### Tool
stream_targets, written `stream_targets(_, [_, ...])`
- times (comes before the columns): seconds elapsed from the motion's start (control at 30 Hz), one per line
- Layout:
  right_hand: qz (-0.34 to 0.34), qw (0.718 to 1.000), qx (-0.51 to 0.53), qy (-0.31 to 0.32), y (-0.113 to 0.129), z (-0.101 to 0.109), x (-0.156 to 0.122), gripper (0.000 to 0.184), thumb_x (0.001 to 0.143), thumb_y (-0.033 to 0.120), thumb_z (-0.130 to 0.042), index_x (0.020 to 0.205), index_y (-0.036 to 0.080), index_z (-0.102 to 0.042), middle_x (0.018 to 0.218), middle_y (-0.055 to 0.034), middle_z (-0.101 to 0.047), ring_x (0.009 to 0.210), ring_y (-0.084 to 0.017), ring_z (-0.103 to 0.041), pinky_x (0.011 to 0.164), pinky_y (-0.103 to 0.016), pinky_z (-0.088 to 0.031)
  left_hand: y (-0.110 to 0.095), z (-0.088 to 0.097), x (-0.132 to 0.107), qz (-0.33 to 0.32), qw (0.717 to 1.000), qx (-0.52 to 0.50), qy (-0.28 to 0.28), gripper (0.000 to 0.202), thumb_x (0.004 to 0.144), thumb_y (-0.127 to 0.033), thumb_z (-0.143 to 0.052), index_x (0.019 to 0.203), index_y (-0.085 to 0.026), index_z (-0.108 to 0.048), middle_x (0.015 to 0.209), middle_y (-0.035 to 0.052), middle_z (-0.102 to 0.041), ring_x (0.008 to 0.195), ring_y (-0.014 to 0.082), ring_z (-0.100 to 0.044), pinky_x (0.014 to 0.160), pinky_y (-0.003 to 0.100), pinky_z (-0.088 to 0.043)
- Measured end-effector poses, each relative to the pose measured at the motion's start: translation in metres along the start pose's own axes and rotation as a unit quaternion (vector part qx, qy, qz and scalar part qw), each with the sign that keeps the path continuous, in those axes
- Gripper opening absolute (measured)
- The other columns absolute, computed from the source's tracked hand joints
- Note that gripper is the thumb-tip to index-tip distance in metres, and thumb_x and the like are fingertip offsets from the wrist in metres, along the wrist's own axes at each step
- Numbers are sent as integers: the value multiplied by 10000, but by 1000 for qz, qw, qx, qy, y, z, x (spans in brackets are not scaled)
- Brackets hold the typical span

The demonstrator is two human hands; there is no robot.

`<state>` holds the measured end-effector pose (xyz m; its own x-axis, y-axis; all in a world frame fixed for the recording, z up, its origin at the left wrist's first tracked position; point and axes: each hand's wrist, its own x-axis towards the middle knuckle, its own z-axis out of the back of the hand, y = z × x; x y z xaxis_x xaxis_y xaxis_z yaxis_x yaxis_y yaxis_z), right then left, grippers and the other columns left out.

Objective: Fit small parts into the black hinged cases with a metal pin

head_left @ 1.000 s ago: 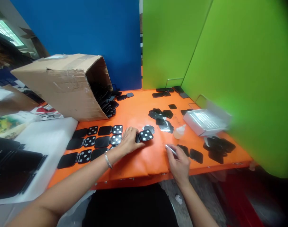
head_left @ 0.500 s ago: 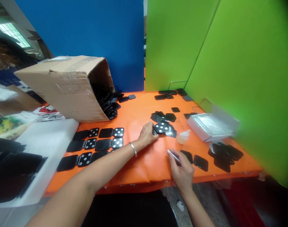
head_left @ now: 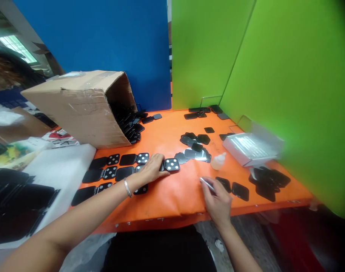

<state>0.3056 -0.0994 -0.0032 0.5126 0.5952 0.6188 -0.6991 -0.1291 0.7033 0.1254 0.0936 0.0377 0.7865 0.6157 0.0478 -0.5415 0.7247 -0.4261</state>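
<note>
My left hand (head_left: 153, 169) grips the plain half of a black hinged case (head_left: 171, 164), low over the table or resting on it; I cannot tell which. The case's other half, with white dots like a die, points right. Beneath and left of that hand lie rows of similar opened cases (head_left: 113, 159), partly hidden by the arm. My right hand (head_left: 218, 202) is closed around a slim silvery-white stick (head_left: 208, 184), its exact kind unclear. Just right of it are black rounded-square plates (head_left: 240, 191). Silvery and dark plates (head_left: 200, 154) lie loosely piled beyond both hands.
A cardboard box (head_left: 76, 109) on its side spills black cases at the left. A small squeeze bottle (head_left: 218, 161) stands near the pile. Right of it is an open white box (head_left: 248, 149). Blue (head_left: 110, 41) and green panels (head_left: 200, 49) wall the orange table (head_left: 172, 204).
My left hand has moved left and slightly nearer with the dotted case, from the plate pile toward the rows. My right hand stays nearly still with the stick.
</note>
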Motion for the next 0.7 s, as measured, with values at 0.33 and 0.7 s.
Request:
stream_targets(0.33, [7, 1000, -14, -3, 2, 0, 1, 91, 875, 150, -613, 954, 168, -654, 863, -47, -682, 773, -154, -644, 725, -271, -550, 1, -14, 21, 50, 992, 58, -96, 287, 848, -411, -634, 945, -192, -477, 946, 65, -516, 887, 240, -470, 794, 363, -429])
stream_targets(0.7, [-28, 998, -23, 44, -3, -1, 1, 94, 895, 217, -577, 939, 180, -651, 878, -42, -683, 796, -162, -639, 738, -274, -521, 10, -9, 25, 20, 996, 81, -32, 354, 867, -396, -593, 1153, -205, -510, 1005, 86, -500, 952, 263, -459, 846, 385, -432])
